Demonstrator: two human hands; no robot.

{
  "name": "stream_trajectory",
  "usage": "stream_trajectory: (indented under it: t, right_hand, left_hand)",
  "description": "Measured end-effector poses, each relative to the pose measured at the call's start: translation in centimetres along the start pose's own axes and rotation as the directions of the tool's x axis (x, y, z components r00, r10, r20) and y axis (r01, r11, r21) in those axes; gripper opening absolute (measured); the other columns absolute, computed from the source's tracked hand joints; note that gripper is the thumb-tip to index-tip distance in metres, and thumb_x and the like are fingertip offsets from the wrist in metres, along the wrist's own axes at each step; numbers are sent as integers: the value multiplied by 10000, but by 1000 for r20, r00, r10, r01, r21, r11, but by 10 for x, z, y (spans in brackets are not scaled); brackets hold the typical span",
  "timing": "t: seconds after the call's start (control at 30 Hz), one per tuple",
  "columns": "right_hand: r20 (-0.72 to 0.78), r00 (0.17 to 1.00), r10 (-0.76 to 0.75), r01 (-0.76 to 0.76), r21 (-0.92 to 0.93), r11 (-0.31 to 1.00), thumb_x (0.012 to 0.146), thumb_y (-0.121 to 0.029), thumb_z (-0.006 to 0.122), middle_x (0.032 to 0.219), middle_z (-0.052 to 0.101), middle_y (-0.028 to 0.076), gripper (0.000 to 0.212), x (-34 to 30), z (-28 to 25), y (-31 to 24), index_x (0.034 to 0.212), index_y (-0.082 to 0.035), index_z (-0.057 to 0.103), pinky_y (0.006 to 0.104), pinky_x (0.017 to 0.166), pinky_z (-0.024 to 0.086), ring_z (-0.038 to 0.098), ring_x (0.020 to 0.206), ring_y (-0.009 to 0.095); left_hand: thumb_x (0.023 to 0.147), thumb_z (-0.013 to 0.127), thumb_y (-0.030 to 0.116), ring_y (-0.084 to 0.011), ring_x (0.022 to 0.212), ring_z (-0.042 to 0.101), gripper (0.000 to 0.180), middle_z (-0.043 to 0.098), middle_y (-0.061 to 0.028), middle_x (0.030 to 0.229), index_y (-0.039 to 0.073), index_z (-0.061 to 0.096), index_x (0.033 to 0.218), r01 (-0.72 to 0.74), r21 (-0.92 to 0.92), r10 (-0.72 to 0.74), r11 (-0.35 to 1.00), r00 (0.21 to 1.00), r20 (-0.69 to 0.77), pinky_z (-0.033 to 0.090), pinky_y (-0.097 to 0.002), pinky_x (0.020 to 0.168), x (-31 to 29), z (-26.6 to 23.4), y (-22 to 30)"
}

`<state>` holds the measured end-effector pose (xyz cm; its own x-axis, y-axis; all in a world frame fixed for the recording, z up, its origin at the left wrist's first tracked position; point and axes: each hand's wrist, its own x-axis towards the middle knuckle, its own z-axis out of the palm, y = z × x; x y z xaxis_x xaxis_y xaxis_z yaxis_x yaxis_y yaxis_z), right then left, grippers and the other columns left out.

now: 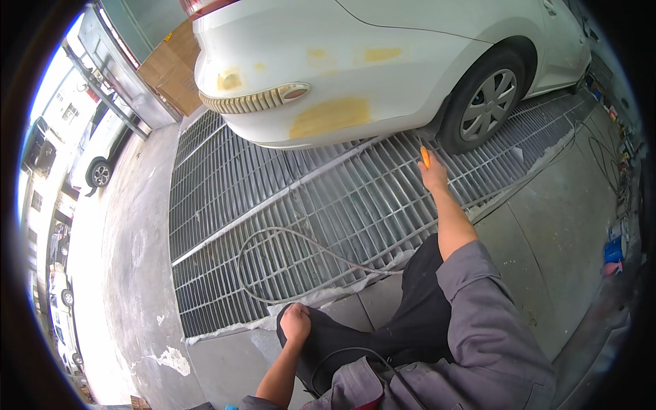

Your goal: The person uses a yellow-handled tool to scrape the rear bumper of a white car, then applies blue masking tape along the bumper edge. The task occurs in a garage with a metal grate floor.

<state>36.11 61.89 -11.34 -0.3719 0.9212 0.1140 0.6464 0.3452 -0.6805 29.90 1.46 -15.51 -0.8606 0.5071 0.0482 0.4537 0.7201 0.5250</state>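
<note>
Held out in front of me, my right hand (433, 174) is closed round the orange handle of a tool (426, 157). Its far end points toward the rear wheel (488, 102) and lower edge of a white car (410, 61); too little shows to tell its kind. My left hand (296, 322) rests on my left knee with the fingers curled in, and no object shows in it. Yellowish patches (331, 117) mark the car's rear bumper. A ribbed beige strip (246, 104) surrounds a reflector (296, 93) there.
A metal floor grating (328, 205) lies under the car. A looped hose (242, 263) crosses it before my knees. Cardboard (171, 72) leans at the far left, near a doorway with another white car (102, 150) outside. Cables (601, 154) and a blue container (613, 249) are at right.
</note>
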Motion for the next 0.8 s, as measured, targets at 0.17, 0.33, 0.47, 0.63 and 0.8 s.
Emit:
stream_trajectory:
  t: [0.17, 0.33, 0.47, 0.63, 0.8]
  right_hand:
    - [-8, 1000, 16, -16, -17, 1000, 1020, -319, 714, 1262, 739, 247, 613, 0, -6, 3, 1581, -192, 502, 533, 994, 561, 693, 1170, 469]
    - [-9, 1000, 16, -16, -3, 1000, 1027, -308, 710, 1244, 743, 254, 599, -3, -8, -1, 1578, -198, 503, 535, 981, 567, 698, 1156, 471]
    - [-17, 1000, 13, -13, -3, 1000, 1024, -313, 713, 1228, 748, 254, 599, -1, -8, 1, 1575, -212, 502, 539, 975, 568, 701, 1147, 474]
    - [-24, 1000, 8, -8, 5, 1000, 1022, -316, 713, 1223, 748, 256, 591, -1, -8, 3, 1567, -217, 506, 541, 974, 567, 702, 1146, 473]
    - [-29, 1000, 8, -7, 27, 1000, 1024, -316, 709, 1227, 748, 256, 576, -3, -8, 2, 1558, -224, 515, 538, 970, 570, 704, 1144, 471]
  left_hand:
    - [836, 577, 43, -393, 814, 708, 137, 714, -151, 819, 88, 673, 750, -15, -11, 15, 1000, 1000, -1, 551, -489, 730, 2, 0, 2]
    - [828, 556, 29, -396, 824, 704, 139, 712, -157, 823, 70, 668, 757, -10, -23, 10, 1000, 1000, 2, 545, -483, 752, 1, 0, 1]
    - [827, 559, 30, -393, 819, 704, 137, 714, -156, 827, 69, 669, 756, -1, -22, 1, 1000, 1000, 2, 545, -482, 751, 2, 0, 4]
    - [829, 562, 30, -391, 818, 706, 140, 716, -156, 827, 68, 677, 758, -2, -17, 2, 1000, 1000, 1, 545, -482, 749, 2, 1, 4]
    - [843, 585, 50, -388, 826, 710, 134, 718, -139, 834, 95, 677, 756, -10, 13, 10, 1000, 1000, 8, 558, -487, 736, 3, 1, 3]
